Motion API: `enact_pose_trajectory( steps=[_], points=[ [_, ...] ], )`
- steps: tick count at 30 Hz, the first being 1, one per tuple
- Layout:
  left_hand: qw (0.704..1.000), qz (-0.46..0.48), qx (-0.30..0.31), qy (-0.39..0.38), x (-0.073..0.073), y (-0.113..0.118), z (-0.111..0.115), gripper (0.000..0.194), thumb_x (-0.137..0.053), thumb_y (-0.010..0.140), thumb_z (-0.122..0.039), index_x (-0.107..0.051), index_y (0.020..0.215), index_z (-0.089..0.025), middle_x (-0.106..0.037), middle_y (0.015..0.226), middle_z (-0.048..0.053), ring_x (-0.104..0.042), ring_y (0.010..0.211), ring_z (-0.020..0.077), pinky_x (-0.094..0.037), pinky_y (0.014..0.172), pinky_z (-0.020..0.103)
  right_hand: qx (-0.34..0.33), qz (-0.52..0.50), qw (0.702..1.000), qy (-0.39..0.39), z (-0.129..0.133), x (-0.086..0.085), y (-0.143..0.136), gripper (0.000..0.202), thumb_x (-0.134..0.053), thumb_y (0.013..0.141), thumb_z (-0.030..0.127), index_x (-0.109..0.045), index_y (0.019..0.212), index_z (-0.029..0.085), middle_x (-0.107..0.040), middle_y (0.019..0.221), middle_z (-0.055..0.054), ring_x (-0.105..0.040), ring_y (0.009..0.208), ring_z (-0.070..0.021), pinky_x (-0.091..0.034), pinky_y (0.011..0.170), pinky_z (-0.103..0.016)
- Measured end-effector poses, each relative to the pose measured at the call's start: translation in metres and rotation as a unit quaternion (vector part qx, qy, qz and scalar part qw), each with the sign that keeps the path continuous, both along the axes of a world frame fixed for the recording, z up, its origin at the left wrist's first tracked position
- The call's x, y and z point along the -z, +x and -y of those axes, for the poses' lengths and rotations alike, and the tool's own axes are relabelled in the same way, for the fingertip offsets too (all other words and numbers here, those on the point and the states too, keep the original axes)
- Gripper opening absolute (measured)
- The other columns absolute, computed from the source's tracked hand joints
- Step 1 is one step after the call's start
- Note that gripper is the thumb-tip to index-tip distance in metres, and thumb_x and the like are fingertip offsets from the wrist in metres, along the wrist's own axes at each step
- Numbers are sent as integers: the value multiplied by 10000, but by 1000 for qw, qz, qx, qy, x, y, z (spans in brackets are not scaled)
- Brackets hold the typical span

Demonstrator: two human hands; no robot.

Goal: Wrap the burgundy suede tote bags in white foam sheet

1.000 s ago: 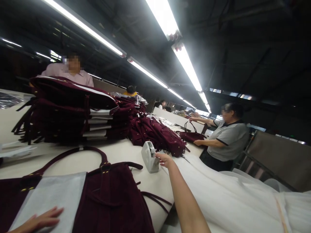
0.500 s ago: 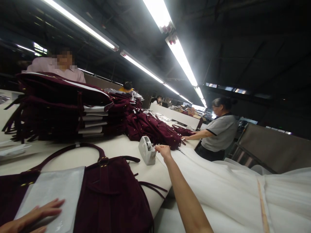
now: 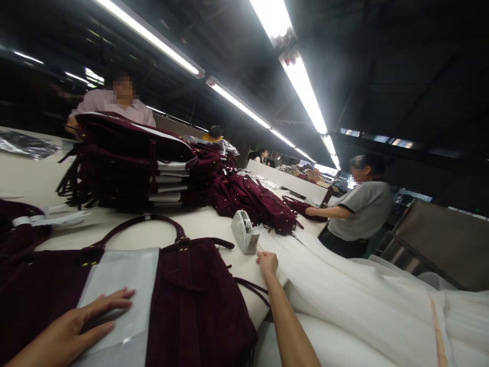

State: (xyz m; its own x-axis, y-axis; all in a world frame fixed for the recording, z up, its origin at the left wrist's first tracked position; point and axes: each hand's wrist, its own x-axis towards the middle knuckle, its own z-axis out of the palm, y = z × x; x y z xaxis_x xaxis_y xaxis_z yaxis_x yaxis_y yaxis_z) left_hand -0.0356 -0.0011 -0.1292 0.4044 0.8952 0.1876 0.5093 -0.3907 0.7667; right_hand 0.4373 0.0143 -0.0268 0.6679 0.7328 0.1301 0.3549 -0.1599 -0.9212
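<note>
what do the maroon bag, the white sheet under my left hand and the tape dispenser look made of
Maroon bag: probably fabric or suede-like, since it looks matte and creases softly; its studs look like brass-toned metal.
White sheet: perhaps paper or thin plastic, smooth and flat with a small glint low down.
Tape dispenser: likely hard grey plastic, given its smooth, rigid moulded shape.

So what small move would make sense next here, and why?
Perhaps bring the right hand over to the white sheet: that hand is drawn closed near the tape dispenser, while the left hand lies on the sheet, atop the burgundy bag. Whether the closed hand holds anything is too small to tell.
</note>
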Motion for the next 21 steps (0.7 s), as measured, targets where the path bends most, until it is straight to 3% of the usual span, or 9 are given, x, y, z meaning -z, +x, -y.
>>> enact_pose_trajectory(
  steps=[4,7,10,13,17,21],
  points=[
    [997,45,-34,-56,-58,20,37,348,-576,734,-427,-731,1022,-310,-597,1334,-12,-460,1334,279,-258,1166,491,-63,-9,997,37,20,-34,-33,215,-676,745,315,-729,624,146,-664,579,-42,-563,545,-151,-425,571,-265],
    [992,80,-27,-94,-83,28,47,401,-569,692,-293,-717,1054,-206,-589,1349,52,-466,1333,252,-236,1187,437,-188,-90,974,83,44,-60,-90,368,-750,694,451,-760,862,123,-696,687,-53,-551,558,-122,-433,532,-244],
    [986,120,-21,-114,-81,26,47,469,-552,654,-203,-695,1100,-187,-592,1347,52,-466,1333,224,-233,1193,413,-307,-193,929,71,83,-72,-163,402,-839,601,432,-760,819,104,-671,625,-49,-530,515,-90,-398,460,-201],
    [980,163,-12,-116,-70,24,44,530,-543,609,-150,-683,1120,-161,-590,1347,73,-481,1321,236,-261,1183,426,-357,-237,904,-2,116,-62,-231,320,-836,611,357,-751,763,89,-660,578,-40,-521,478,-71,-386,431,-171],
    [972,211,-10,-107,-59,24,39,606,-511,539,-99,-673,1123,-128,-617,1313,108,-529,1276,242,-309,1160,407,-329,-284,895,-99,127,-36,-289,198,-796,671,249,-708,695,74,-652,548,-37,-514,423,-56,-406,404,-146],
    [966,236,-22,-102,-55,24,33,622,-506,526,-67,-674,1123,-106,-661,1243,125,-571,1225,265,-366,1124,416,-277,-313,893,-170,119,-23,-313,184,-774,735,225,-673,711,74,-649,549,-44,-544,403,-64,-456,397,-139]
  ],
)
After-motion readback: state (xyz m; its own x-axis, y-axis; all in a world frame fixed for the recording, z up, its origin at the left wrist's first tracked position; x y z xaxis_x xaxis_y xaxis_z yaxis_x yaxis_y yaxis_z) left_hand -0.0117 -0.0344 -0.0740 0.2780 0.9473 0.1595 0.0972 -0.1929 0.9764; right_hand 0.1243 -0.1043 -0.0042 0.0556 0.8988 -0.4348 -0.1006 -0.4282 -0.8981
